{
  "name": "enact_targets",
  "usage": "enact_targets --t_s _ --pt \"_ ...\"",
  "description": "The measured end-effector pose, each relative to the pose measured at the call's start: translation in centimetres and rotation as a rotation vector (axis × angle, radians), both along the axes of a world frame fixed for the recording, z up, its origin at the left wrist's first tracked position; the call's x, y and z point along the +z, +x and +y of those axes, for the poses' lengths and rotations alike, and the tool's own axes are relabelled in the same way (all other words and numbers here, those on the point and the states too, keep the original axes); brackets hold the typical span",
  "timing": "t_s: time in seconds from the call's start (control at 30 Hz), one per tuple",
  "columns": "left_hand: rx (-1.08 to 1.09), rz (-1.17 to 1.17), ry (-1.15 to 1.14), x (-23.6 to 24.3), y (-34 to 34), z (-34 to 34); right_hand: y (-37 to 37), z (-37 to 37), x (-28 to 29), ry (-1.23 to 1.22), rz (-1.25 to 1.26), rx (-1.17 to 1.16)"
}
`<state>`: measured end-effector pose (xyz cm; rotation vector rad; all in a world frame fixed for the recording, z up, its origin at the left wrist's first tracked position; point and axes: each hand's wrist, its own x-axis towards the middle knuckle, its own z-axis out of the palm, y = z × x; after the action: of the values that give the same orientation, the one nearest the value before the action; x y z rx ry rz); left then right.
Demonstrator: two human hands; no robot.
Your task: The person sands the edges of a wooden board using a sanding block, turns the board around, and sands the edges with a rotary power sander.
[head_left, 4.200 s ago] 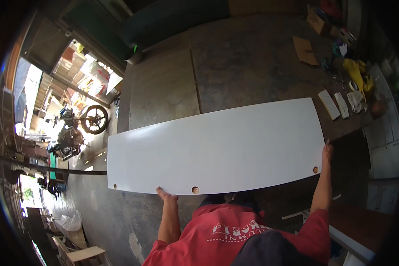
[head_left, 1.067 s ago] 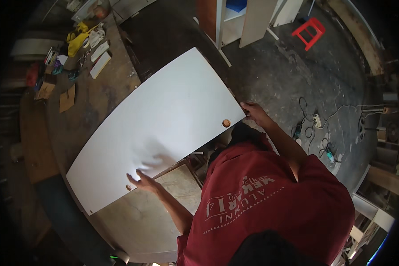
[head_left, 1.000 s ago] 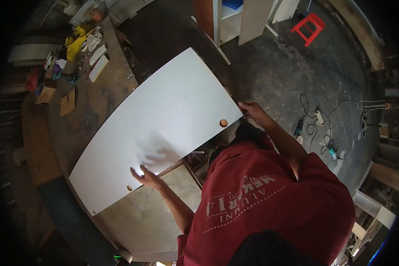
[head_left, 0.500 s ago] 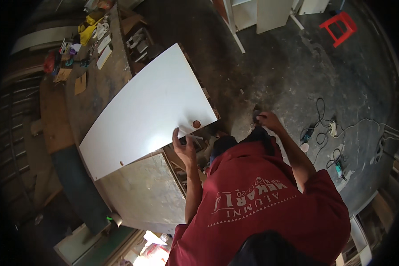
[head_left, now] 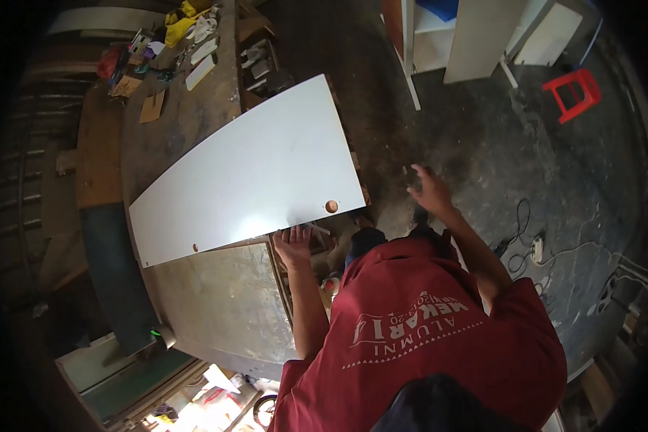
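Observation:
A large white panel (head_left: 259,158) with one curved long side lies on the workbench to my left. It has a large round hole near its near right corner and smaller ones further left along the straight edge. My left hand (head_left: 293,246) rests at that straight edge, fingers stretched side by side, gripping nothing. Out over the floor to the right of the panel is my right hand (head_left: 432,193), its fingers apart and nothing visible in its grasp. A small pale speck shows just beyond its fingertips; I cannot make out what it is.
The workbench (head_left: 216,288) carries cloths and tools at its far end, with an open box of offcuts (head_left: 261,65) beside it. A red stool (head_left: 573,95) and white cabinet parts (head_left: 486,39) stand far right. Cables with a power strip (head_left: 538,249) trail over the floor.
My left hand has gone from raised, curled fingers to lying flat at the panel's edge. My right hand has reached forward, its bunched fingers now spread. The whole view has shifted slightly.

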<state>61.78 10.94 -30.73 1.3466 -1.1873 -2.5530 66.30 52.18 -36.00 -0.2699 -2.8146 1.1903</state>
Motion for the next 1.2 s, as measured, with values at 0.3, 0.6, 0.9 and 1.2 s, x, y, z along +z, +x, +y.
enact_targets --t_s 0.3,0.6,0.9,1.2 --pt "0.191 0.102 0.179 1.4 -2.3 -1.5 -9.3 -8.2 8.3 0.231 0.29 0.472" --pt "0.201 0.307 0.149 12.7 -2.2 -1.1 -13.4 -7.6 11.1 0.36 0.563 0.703" --pt "-0.018 0.815 -0.139 23.3 -12.1 -3.0 -22.6 -10.7 19.7 -0.166 0.794 0.079" --pt "0.314 0.145 -0.136 0.3 -22.4 -17.9 -21.2 -19.7 30.8 -0.545 0.821 -0.427"
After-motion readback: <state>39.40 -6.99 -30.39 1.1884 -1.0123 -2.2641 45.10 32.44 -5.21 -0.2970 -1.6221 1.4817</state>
